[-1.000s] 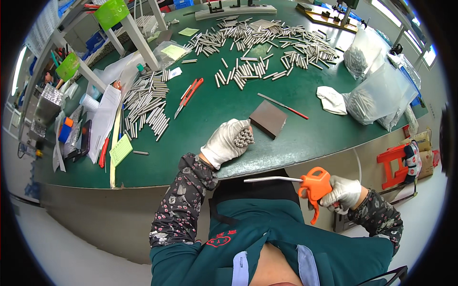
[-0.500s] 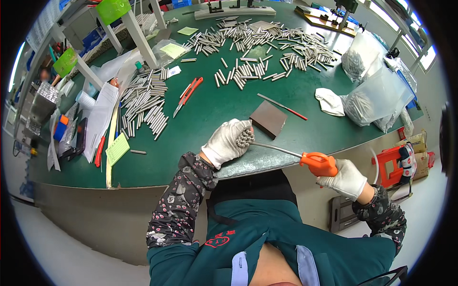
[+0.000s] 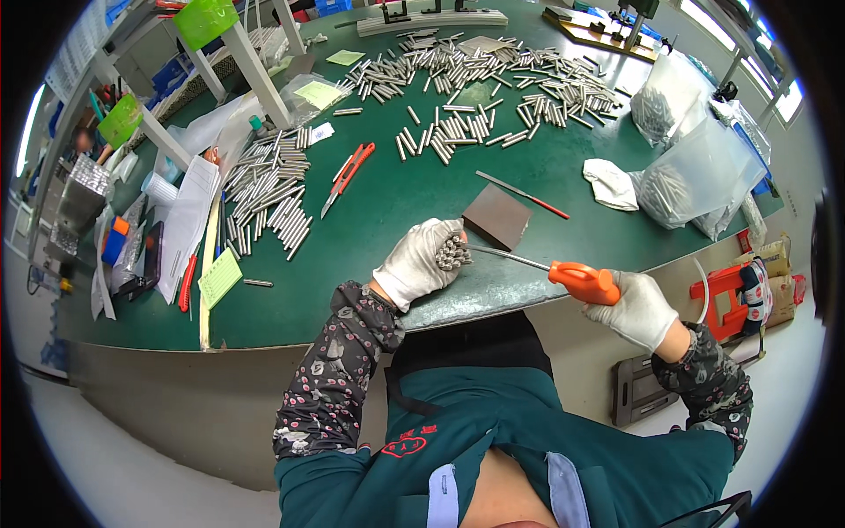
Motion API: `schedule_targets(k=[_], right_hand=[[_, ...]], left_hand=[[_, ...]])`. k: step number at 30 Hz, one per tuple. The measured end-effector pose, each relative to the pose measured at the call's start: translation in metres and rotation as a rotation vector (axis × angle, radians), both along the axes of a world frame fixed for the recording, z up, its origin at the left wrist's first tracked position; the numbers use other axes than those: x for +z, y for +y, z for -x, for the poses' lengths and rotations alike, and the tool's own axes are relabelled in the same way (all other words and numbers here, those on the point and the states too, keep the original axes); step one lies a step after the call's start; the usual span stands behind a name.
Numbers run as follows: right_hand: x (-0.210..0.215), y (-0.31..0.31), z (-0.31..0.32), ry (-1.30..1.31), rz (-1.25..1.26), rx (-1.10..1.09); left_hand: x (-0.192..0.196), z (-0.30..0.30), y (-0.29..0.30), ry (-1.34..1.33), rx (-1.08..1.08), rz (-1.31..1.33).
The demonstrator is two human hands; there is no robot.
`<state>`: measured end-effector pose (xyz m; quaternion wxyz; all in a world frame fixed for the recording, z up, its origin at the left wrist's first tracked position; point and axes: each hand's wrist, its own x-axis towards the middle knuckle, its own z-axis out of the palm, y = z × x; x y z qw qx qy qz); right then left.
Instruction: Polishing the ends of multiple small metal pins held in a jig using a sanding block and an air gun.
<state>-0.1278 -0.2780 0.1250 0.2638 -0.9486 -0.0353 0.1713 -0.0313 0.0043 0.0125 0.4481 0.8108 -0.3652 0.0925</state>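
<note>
My left hand (image 3: 421, 262), in a white glove, grips a bundle of short metal tubes (image 3: 452, 253) with their ends facing right, just above the front edge of the green table (image 3: 387, 202). My right hand (image 3: 639, 307), also gloved, holds an orange-handled tool (image 3: 583, 282) off the table's edge. The tool's thin metal nozzle (image 3: 509, 257) reaches left and its tip touches the tube ends. A thin hose runs from the handle down past my right wrist.
A brown square pad (image 3: 497, 216) and a red-tipped rod (image 3: 523, 194) lie just behind the bundle. Several loose tubes (image 3: 493, 84) cover the far table, more lie stacked at left (image 3: 268, 189). Red cutters (image 3: 348, 174), a white cloth (image 3: 614, 185), clear bags (image 3: 695, 172) and paper sheets (image 3: 189, 220) surround them.
My right hand has risen from below the table edge and swung the orange tool up and left, bringing its nozzle tip to the tube ends. My left hand has stayed put.
</note>
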Motion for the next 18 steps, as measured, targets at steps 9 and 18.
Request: schedule_targets(k=[9,18], right_hand=[[0.001,-0.003,-0.001,-0.092,-0.020,0.007],[0.002,-0.011,0.001,-0.052,-0.021,-0.009]], left_hand=[[-0.005,-0.002,0.002,-0.078,-0.013,-0.002],[-0.004,-0.001,0.001,-0.067,-0.023,-0.004]])
